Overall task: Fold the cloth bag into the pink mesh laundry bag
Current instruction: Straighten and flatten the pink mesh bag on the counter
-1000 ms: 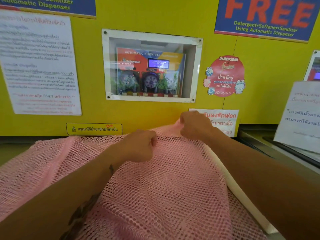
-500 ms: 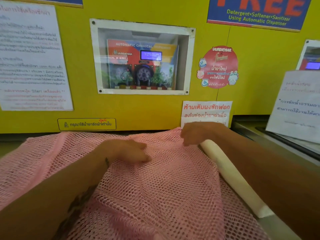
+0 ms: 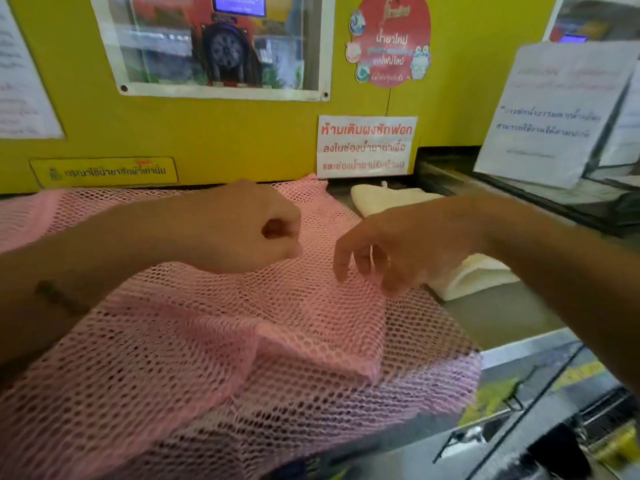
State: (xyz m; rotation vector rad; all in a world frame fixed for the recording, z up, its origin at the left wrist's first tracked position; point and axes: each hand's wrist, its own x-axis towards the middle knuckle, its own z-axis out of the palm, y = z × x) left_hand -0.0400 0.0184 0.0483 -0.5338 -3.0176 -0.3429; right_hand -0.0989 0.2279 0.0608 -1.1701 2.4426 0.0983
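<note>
The pink mesh laundry bag (image 3: 214, 348) lies spread over the machine top, with a layer doubled over in the middle and its fold edge at the right. The cream cloth bag (image 3: 474, 277) lies rolled beside the mesh on the right, its far end (image 3: 388, 199) showing behind my right hand. My left hand (image 3: 249, 226) is a closed fist just above the mesh; I see nothing in it. My right hand (image 3: 391, 254) hangs with its fingers apart, the fingertips touching the mesh's right edge.
A yellow wall panel (image 3: 225, 136) with stickers and a white notice (image 3: 366, 146) stands right behind the mesh. A propped paper sign (image 3: 550, 112) is at the right. The grey metal top (image 3: 498, 317) drops away at the near right edge.
Both hands have let go of the mesh's far edge and drawn back toward me. The mesh now lies lower and doubled over. My right hand has opened. The view has tilted down.
</note>
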